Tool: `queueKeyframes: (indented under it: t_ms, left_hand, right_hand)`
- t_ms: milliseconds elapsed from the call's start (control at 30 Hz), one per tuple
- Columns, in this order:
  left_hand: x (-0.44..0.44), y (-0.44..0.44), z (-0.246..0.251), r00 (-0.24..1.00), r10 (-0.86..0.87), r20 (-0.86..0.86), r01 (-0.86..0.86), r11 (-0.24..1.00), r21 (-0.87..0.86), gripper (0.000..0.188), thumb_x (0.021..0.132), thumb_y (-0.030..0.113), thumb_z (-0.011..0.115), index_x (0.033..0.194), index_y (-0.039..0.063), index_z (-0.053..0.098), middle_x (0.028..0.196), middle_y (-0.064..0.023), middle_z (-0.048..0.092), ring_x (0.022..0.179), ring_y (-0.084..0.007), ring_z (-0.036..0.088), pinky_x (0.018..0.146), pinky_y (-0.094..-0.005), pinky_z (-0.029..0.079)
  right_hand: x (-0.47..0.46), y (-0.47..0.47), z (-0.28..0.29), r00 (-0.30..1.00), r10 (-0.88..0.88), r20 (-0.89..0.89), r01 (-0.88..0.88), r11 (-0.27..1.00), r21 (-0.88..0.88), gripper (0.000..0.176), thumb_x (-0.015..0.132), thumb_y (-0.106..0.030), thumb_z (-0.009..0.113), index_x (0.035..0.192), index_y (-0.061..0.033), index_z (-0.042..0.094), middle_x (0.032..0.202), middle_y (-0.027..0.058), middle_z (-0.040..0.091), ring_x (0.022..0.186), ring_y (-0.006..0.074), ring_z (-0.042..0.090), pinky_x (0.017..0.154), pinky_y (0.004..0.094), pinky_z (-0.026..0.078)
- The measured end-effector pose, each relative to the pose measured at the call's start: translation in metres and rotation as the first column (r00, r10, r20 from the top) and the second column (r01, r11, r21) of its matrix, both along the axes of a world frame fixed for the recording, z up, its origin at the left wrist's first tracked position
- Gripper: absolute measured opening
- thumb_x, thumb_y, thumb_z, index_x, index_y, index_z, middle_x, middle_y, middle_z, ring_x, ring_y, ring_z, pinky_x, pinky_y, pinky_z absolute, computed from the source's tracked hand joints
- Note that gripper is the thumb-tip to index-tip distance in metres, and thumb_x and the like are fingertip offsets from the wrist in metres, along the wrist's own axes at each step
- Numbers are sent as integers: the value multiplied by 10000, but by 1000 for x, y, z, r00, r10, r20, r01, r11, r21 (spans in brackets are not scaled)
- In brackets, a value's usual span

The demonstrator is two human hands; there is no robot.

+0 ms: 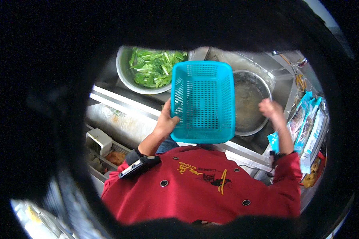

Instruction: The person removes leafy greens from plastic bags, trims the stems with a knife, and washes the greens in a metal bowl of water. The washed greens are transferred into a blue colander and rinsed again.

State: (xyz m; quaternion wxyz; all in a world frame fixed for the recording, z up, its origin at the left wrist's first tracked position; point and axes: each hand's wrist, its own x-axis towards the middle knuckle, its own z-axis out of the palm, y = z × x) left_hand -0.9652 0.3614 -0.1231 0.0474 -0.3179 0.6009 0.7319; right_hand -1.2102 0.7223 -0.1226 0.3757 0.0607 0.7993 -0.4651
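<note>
My left hand (pixel 167 121) grips the left rim of a turquoise perforated plastic basket (pixel 202 136), its thumb inside the wall. The basket holds nothing and is held up in front of me. My right hand (pixel 269 108) is over the right rim of a round metal basin (pixel 248 131), slightly blurred, with no object visible in it; its fingers look curled. Cloudy brownish liquid (pixel 248 101) fills the basin, partly hidden behind the basket. Behind the basket on the left, a metal bowl (pixel 121 76) holds green leafy vegetables (pixel 155 67).
Sealed blue-and-clear food packages (pixel 304 125) lie at the right, with yellow-handled scissors (pixel 301 82) beyond them. A metal sink edge (pixel 248 154) runs before me. On the left are a white plastic container (pixel 103 139) and divided trays (pixel 93 170) of food. Black surrounds block the outer view.
</note>
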Motion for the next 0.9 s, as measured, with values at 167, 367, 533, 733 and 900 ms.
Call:
queueKeyframes:
  t_ms: [167,367,533,733,900]
  left_hand:
    - [-28,-35,-31,956,-236,-175,231,972,-50,730,753,-123,458,1434,39,250,1248,-124,527,1165,-218,496,1007,-311,367]
    - [-74,-198,-120,739,-658,144,672,735,-94,701,909,577,455,1338,23,436,1202,-203,581,1071,-267,584,910,-386,477]
    - [-130,-367,-247,759,-236,607,630,504,-591,961,758,600,632,1482,164,172,1507,-250,142,1374,-392,234,1102,-451,265]
    - [-185,-299,-251,612,-432,662,787,414,-458,1112,700,653,668,1496,262,-3,1541,-194,-42,1388,-472,61,1031,-695,156]
    - [-157,-219,-209,252,-701,667,832,-196,-520,840,732,452,731,1430,314,286,1481,-200,206,1329,-461,244,976,-695,279]
  right_hand:
    - [134,-111,-25,876,-229,424,366,888,-277,517,822,-258,650,1224,33,506,1112,147,621,992,260,607,814,387,509]
    - [185,-187,-30,825,-500,264,563,768,-305,454,670,-3,524,1116,82,551,1046,152,633,897,274,618,838,374,489]
    - [206,-224,-46,753,-641,148,652,697,-299,473,658,12,520,1127,74,534,1062,140,613,949,280,594,880,381,466]
    - [228,-237,-53,653,-755,65,749,629,-209,442,648,23,523,1085,84,543,1023,135,623,895,270,607,829,375,491]
    - [232,-242,-53,633,-772,67,764,608,-213,437,655,7,522,1084,90,543,1015,135,625,893,267,607,840,373,482]
